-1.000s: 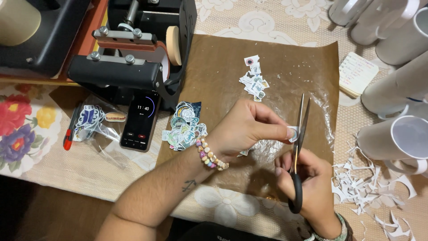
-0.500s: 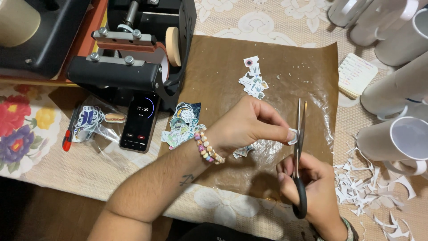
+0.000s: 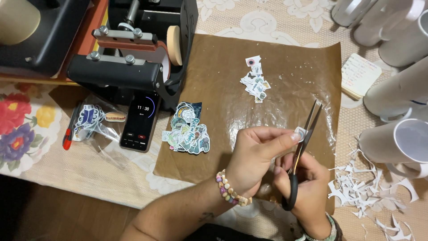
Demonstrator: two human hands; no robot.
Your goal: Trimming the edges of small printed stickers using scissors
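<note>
from the head view i see my left hand point(image 3: 254, 156) with thumb and forefinger pinched together on a tiny pale paper cutout point(image 3: 299, 133), small and rounded, held just above the lower right part of the brown sheet point(image 3: 285, 58), which looks like slick, faintly crinkled baking paper with a sheen. a bracelet of pastel beads point(image 3: 229, 189) circles that wrist. my right hand point(image 3: 307, 192) is curled through the black loops of the scissors point(image 3: 301, 151), fingers closed around the handles, while the thin steel blades stand a little apart, angled up to the right, right against the cutout's edge. a glossy heap of printed stickers point(image 3: 188, 129) lies on the sheet's left edge, and a smaller cluster of trimmed bits point(image 3: 255, 80) sits near its top. jagged white paper scraps point(image 3: 361, 189) litter the lace cloth to the right, beside smooth white mugs point(image 3: 397, 138). a dark phone point(image 3: 140, 120) lies by the black metal press point(image 3: 133, 49). compared with half a second ago, the scissors have tilted more to the right and the cutout is still gripped in the same pinch.
</note>
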